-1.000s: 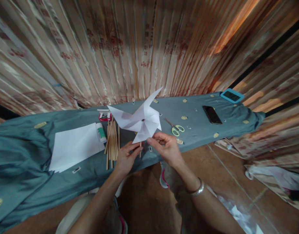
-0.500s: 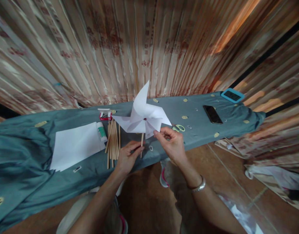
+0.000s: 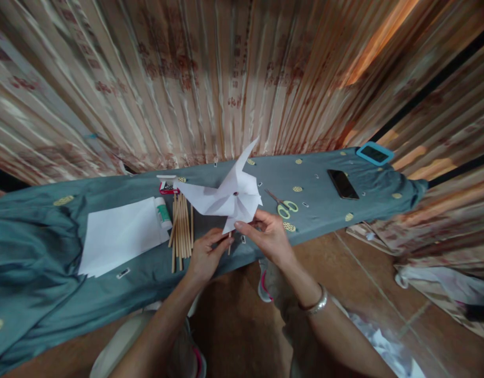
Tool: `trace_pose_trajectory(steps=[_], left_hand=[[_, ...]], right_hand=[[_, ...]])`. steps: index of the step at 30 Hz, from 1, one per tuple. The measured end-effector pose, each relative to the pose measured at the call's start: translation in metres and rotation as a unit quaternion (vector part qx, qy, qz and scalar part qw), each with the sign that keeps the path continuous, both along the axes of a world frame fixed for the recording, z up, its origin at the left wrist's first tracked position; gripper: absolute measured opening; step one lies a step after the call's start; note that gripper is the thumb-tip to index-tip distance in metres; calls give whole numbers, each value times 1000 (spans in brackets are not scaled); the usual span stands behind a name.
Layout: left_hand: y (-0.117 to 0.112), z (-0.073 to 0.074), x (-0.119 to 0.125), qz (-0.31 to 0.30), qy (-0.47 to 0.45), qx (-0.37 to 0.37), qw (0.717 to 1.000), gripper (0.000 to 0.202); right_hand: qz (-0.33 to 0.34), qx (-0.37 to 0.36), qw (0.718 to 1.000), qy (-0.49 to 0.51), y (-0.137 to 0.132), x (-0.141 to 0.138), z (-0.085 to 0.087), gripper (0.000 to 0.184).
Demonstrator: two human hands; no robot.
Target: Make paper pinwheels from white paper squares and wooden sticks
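A white paper pinwheel (image 3: 236,197) with a dark centre is held up over the cloth-covered table. My left hand (image 3: 205,253) is closed around its thin wooden stick (image 3: 229,245), below the paper blades. With thumb and fingers, my right hand (image 3: 270,236) pinches the lower right part of the paper. The blade behind those fingers is partly hidden. Left of my left hand lies a bundle of wooden sticks (image 3: 182,231). Scissors (image 3: 285,206) with yellow-green handles rest just beyond my right hand.
On the blue-green cloth (image 3: 316,210) are white paper sheets (image 3: 121,236), a glue stick (image 3: 163,213) and an open small red box (image 3: 169,187). A dark phone (image 3: 343,184) and a blue-framed device (image 3: 374,153) lie at the right. Behind the table hangs a curtain (image 3: 210,84).
My right hand has shifted left and slightly down with the paper. The pinwheel's blades have turned and bent, uncovering the scissors. My left hand stays on the stick.
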State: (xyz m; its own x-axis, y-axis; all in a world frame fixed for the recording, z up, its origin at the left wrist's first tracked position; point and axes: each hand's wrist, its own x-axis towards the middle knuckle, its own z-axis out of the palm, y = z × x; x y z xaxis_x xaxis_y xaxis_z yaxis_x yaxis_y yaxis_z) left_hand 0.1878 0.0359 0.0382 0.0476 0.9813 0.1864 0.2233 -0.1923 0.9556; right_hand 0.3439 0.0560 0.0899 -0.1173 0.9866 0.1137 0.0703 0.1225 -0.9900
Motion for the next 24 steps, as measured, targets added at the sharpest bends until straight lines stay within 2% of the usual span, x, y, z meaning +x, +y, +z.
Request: trace_pose_trajectory(steps=[2,4,7,9,10,13,15,17,20,24], left_hand=[[0,-2,0,6,-6,-5,1000,18],[1,-3,0,9,-13,-9,1000,19],[1,-2,-2,9,-18,-13,1000,19],[2,-2,-4,14,-17,-20,1000,20],[2,-2,-5,17,-16,-22,999,20],[1,-4,-6,18,-10,-22,1000,21],[0,-4,-7,10,-5,-20,1000,22],[-1,-4,-7,0,8,-17,1000,22],[-3,-2,-7,-13,38,-16,999,23],[-4,-1,-7,-20,32,-17,999,21]], right_hand=[[21,-36,996,79,1,-6,-3,30],[34,-58,991,114,1,-10,-4,30],[52,-56,992,103,-2,-9,1,29],[41,-23,998,49,-6,-3,8,25],[26,0,1000,10,-6,1,13,24],[-76,74,991,-76,-4,17,22,26],[-146,114,979,-89,4,27,23,23],[-175,139,971,-81,13,34,20,24],[-131,127,983,-32,25,38,11,33],[-83,57,994,50,31,37,6,28]])
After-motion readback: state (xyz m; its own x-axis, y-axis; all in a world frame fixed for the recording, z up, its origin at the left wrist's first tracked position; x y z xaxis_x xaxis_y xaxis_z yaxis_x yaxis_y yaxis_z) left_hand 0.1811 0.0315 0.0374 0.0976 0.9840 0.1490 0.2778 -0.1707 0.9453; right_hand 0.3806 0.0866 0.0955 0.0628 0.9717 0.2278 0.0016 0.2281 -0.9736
